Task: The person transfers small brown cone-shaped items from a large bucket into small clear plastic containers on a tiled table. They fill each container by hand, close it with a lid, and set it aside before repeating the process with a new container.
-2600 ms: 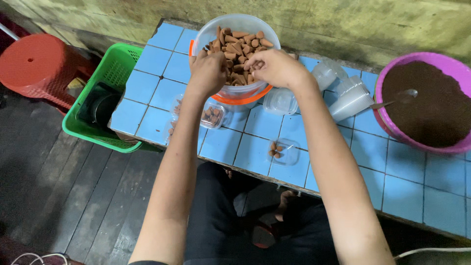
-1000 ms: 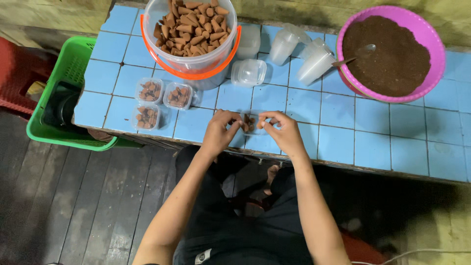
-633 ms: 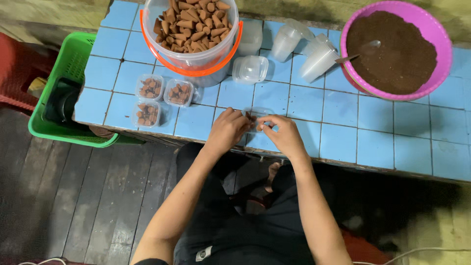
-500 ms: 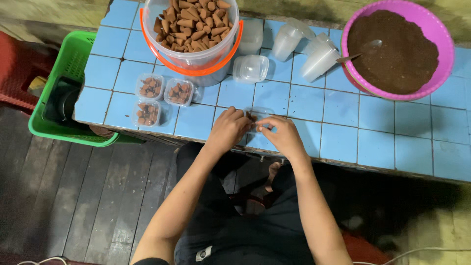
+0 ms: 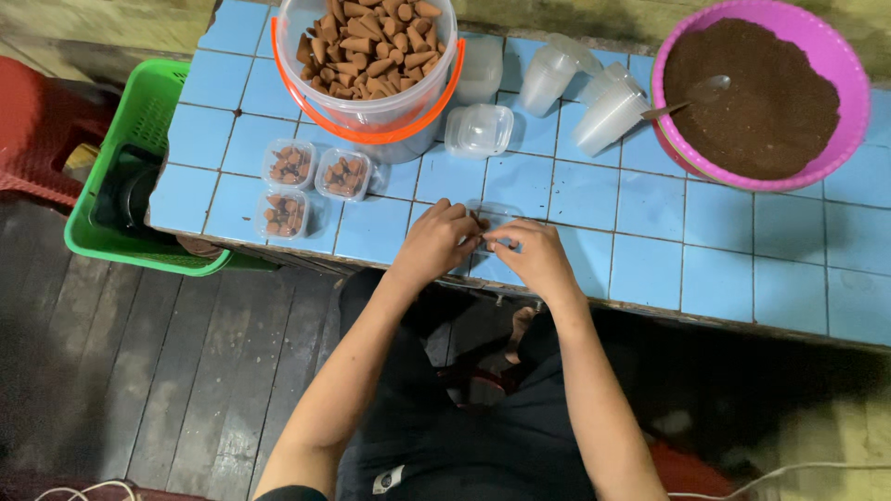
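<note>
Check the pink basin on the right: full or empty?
Full. The pink basin holds dark brown powder nearly to its rim, and a spoon lies in it.

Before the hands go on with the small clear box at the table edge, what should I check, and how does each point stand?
1. Both hands on the small clear box: left hand and right hand meet over it, ok.
2. Box fully on the tiled table: near the front edge, ok.
3. Box contents and lid: hidden by fingers, cannot tell.
4. Three filled boxes set aside, clear of the hands: ok.
5. Bucket of brown cones upright: ok.
</note>
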